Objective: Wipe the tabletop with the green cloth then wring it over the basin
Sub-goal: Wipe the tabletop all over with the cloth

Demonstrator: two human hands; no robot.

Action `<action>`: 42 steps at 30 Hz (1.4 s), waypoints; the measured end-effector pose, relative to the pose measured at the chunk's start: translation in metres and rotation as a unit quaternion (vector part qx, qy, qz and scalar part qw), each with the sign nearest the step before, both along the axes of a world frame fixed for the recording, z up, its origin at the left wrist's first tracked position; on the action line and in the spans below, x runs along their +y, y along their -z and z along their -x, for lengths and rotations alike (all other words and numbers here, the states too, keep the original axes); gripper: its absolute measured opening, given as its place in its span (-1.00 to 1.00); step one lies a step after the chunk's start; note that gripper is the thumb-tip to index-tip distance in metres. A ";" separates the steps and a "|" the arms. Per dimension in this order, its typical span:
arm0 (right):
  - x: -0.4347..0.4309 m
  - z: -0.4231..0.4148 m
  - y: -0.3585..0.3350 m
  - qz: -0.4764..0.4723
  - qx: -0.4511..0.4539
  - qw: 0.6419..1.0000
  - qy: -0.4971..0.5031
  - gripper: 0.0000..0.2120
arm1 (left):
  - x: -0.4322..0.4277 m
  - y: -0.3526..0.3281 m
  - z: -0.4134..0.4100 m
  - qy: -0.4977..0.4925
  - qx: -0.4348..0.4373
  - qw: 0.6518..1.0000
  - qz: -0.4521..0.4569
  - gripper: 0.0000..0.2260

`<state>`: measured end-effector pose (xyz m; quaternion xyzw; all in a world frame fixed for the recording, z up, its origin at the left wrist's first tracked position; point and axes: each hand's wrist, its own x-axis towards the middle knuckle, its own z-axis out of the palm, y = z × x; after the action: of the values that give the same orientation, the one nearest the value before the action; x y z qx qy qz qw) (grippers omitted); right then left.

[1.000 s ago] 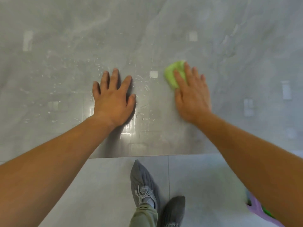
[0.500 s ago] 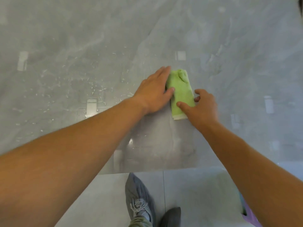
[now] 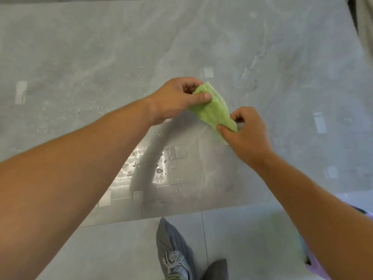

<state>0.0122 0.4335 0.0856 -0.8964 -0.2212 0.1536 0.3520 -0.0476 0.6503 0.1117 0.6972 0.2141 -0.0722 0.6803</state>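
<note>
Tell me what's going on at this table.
A person stands at the grey tabletop, holding the folded green cloth in both hands. The left hand pinches its far end and the right hand grips its near end. Water droplets lie near the table's front edge, so wiping looks unfinished. The cloth is not yet twisted.

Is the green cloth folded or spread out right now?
Folded: the green cloth is a narrow strip with stacked edges showing, the left hand and right hand gripping opposite ends.
</note>
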 end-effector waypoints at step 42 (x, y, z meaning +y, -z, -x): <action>0.153 -0.168 0.056 0.192 -0.224 0.888 -0.352 -0.48 | 0.159 0.075 -0.062 -0.024 0.242 0.830 -0.502 -0.42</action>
<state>0.1798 0.5862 0.0301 -0.8201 -0.5619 0.1017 0.0366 0.0145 0.8090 0.0372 0.8975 0.3955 -0.1048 0.1645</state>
